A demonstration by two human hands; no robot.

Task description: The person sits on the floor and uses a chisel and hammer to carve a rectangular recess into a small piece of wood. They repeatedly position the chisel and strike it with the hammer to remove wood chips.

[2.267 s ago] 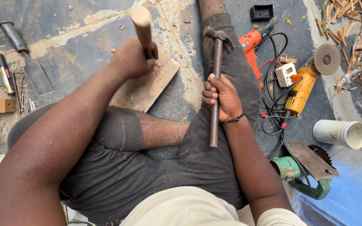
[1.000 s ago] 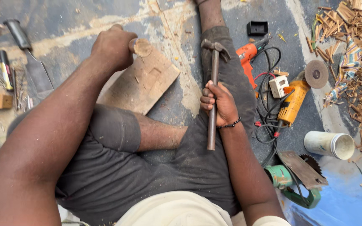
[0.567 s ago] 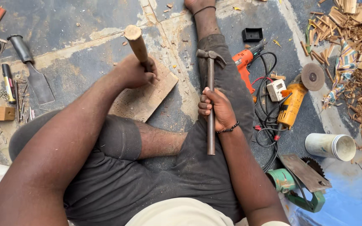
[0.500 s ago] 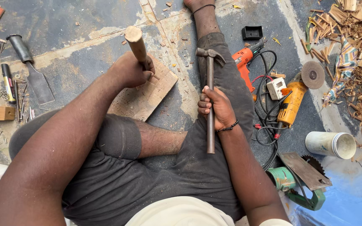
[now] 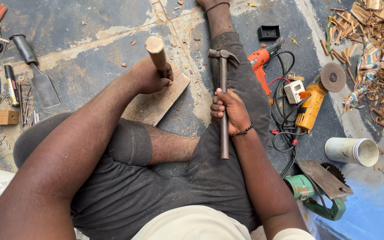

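Chisel handle (image 5: 157, 52) clamped in left hand (image 5: 150, 76), upright, tip on carved board (image 5: 156, 101). Hammer (image 5: 223, 93) gripped mid-shaft by right hand (image 5: 228, 111), right of chisel, shaft near-far, head far.

The left hand (image 5: 150, 76) is fisted, arm stretched forward. The right hand (image 5: 228, 111) is curled closed, resting on the right thigh.
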